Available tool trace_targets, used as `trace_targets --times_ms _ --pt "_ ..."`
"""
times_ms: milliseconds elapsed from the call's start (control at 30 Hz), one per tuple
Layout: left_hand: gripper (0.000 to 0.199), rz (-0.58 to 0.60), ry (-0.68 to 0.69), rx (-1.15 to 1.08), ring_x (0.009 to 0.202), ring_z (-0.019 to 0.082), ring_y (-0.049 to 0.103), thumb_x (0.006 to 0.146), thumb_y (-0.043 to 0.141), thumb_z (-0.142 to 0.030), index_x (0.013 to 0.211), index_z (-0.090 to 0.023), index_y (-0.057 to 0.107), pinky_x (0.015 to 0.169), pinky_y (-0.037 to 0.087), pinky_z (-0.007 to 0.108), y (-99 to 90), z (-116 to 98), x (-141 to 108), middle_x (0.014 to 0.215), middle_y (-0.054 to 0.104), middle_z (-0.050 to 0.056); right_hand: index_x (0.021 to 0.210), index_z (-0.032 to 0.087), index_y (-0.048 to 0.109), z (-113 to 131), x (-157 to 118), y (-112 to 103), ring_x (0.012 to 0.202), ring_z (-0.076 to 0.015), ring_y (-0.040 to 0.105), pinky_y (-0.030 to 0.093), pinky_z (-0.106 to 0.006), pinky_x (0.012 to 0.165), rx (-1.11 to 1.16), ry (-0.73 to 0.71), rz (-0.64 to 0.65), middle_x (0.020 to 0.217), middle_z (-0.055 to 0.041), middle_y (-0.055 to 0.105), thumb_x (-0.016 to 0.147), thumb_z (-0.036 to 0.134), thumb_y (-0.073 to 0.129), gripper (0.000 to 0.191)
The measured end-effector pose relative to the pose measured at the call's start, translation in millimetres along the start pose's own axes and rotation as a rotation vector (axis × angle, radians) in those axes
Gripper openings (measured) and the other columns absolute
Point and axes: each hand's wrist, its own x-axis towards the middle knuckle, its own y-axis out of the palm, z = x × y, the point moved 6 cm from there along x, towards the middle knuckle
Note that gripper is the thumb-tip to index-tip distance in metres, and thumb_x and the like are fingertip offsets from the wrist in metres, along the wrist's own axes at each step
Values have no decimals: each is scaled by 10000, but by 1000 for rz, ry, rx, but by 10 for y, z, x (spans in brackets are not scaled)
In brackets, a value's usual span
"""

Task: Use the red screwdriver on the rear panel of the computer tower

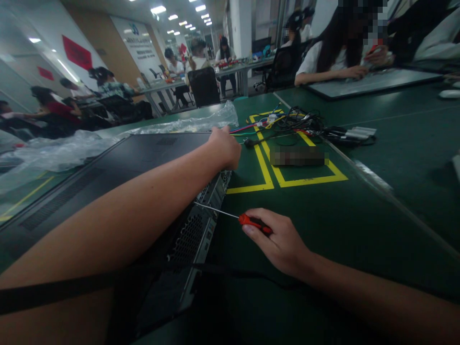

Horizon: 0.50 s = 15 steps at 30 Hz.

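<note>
A black desktop computer case [151, 155] lies on its side on the green table, its metal rear panel with honeycomb vents turned to the right. My left arm reaches across the case, and my left hand [225, 147] is closed at its far rear corner; some of the fingers are hidden. In my right hand [280, 235] is a red and black screwdriver [247, 220], gripped by its handle between thumb and fingers. The thin shaft points left, and its tip meets the rear panel near the top edge, partly behind my left forearm.
Behind the case lies clear plastic wrap [190, 120]. A tangle of cables [298, 120] sits on yellow tape marks [268, 179], beside a blurred dark object [300, 156]. A dark strap [151, 273] crosses low in front. Across the table, a person handles a flat panel [377, 81].
</note>
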Motion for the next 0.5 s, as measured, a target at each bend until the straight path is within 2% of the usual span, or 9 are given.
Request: trace_targets --times_ms 267,367,500 --pt "542 7 2 47 1283 392 440 845 547 -438 1289 -158 683 1005 439 546 1 -11 -1 1362 642 172 974 205 555 -180 38 141 684 -138 576 438 -264 645 178 99 -40 818 10 636 889 224 672 146" --pt "549 2 10 51 1271 393 447 852 535 -449 1291 -151 678 994 439 541 1 -17 1 1361 640 175 909 208 538 -193 32 131 666 -131 543 416 -264 638 176 95 -67 801 21 603 871 213 689 155" --pt "517 17 10 69 1270 393 455 864 517 -447 1244 -149 702 972 444 514 3 -23 -6 1353 642 171 921 210 534 -166 -25 92 640 -120 518 405 -259 633 162 47 -120 789 34 580 851 173 691 176"
